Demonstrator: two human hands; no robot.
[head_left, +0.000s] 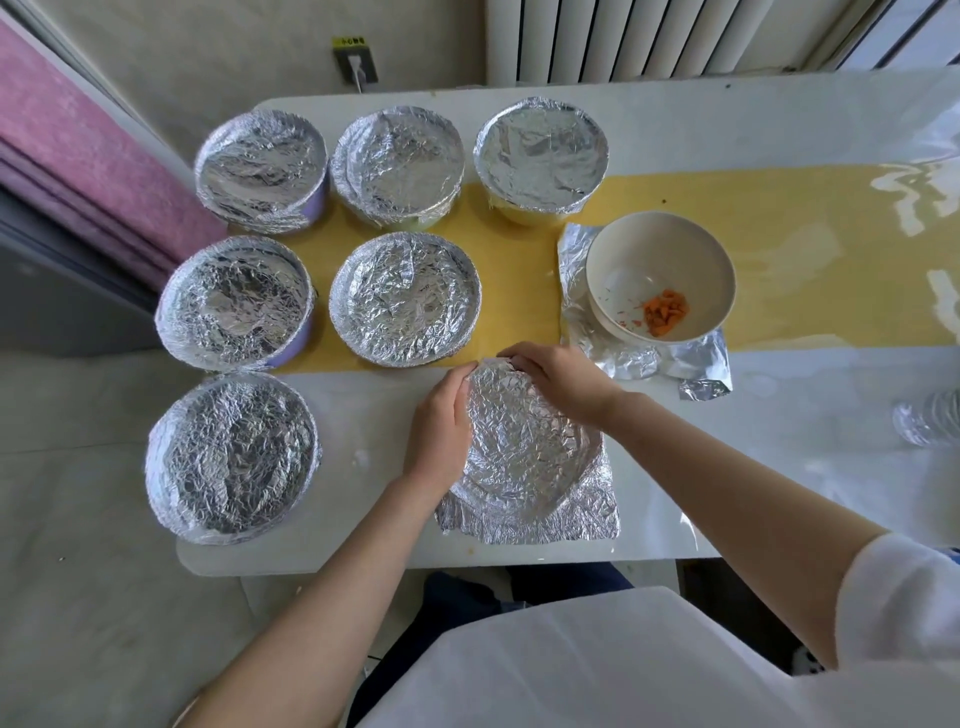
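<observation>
Our left hand (441, 421) cups the left side of the crinkled silver foil sheet (524, 467), fingers curled round the rim beneath it. Our right hand (558, 379) bends over the far edge, and its fingertips pinch the foil down there. The sheet lies over a round dish at the near edge of the glossy white table (779, 467). We cannot see the dish itself; only its circular rim shows as a ridge through the foil. The near and right corners of the sheet stick out flat, not yet folded under.

We judge the foil to be thin and very light. It should hold whatever crease we give it, and it may tear if we drag it over the rim or poke the stretched middle. So we would take it by the loose corners and edges and smooth it down along the rim with the flats of our fingers. The dish may slide on the glossy top, so one hand should steady it.

To the left and beyond stand six round bowls capped in foil, the nearest (405, 296) on the yellow runner (519, 249). To the right an open cream bowl (675, 244) holding orange pieces (665, 312) sits on another flat foil sheet (574, 280).
</observation>
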